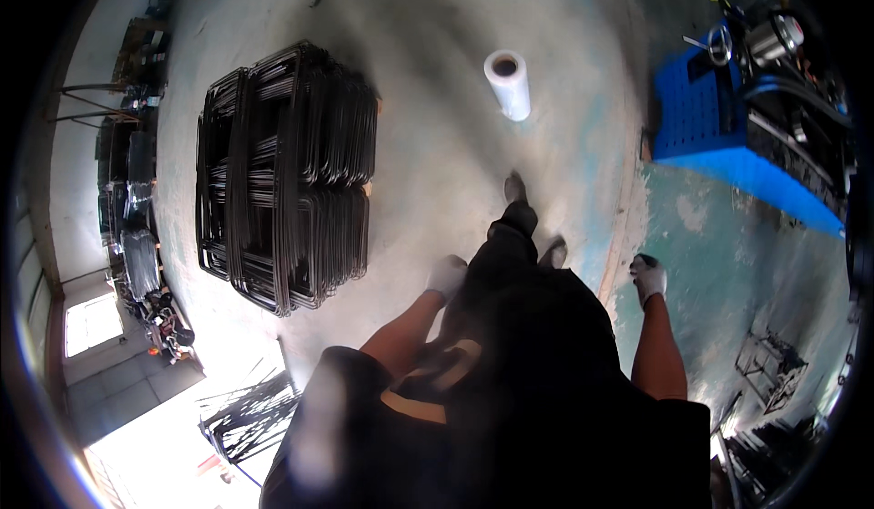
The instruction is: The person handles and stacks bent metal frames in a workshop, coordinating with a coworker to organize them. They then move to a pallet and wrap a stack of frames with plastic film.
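My left hand (pixel 446 275), in a pale glove, hangs beside my left thigh. It is blurred, and its fingers do not show clearly. Out to my right, my right hand (pixel 648 278) wears a pale glove with dark fingertips. Its fingers are loosely bent and a little apart, with nothing seen in them. A roll of clear-white stretch film (pixel 511 86) stands on end on the floor ahead of my feet, touched by neither hand. Left of me is a big stack of black bent-wire frames (pixel 287 177), nearest to my left hand but apart from it.
A blue machine (pixel 696 108) with a handwheel and metal parts stands at the far right. More dark wire frames (pixel 250 418) lie at the lower left in bright light. A small metal rack (pixel 769 370) is at the right. Goods line the left wall.
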### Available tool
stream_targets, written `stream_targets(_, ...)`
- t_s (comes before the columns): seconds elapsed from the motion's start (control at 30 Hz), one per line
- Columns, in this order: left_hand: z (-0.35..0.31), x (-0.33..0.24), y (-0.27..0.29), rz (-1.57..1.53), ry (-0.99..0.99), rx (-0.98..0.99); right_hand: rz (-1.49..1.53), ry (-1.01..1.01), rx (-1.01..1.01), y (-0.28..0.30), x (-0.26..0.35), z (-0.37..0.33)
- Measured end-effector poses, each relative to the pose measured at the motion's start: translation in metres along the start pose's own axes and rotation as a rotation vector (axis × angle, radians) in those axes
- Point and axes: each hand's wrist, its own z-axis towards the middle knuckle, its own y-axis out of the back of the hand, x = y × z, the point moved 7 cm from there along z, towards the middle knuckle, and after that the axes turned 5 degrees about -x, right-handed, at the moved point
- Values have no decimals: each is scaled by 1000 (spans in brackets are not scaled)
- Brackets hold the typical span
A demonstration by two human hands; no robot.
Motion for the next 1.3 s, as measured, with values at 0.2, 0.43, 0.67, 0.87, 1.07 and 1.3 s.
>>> stream_targets(0.2,85,-58,33,-45,-17,-72,-360,137,103,-69,64,-4)
stream_targets(0.43,154,-100,71,89,-82,-73,-150,122,-21,-52,151,51)
stream_targets(0.67,157,-112,75,147,-56,-212,-449,165,170,-55,164,130)
stream_targets(0.87,110,-146,14,-68,182,-204,-651,380,281,-58,248,199)
stream_targets(1.07,70,-168,-7,-251,393,-278,-782,481,352,-78,343,234)
stream_targets(1.3,39,-148,-44,-373,481,-348,-919,616,465,-134,385,223)
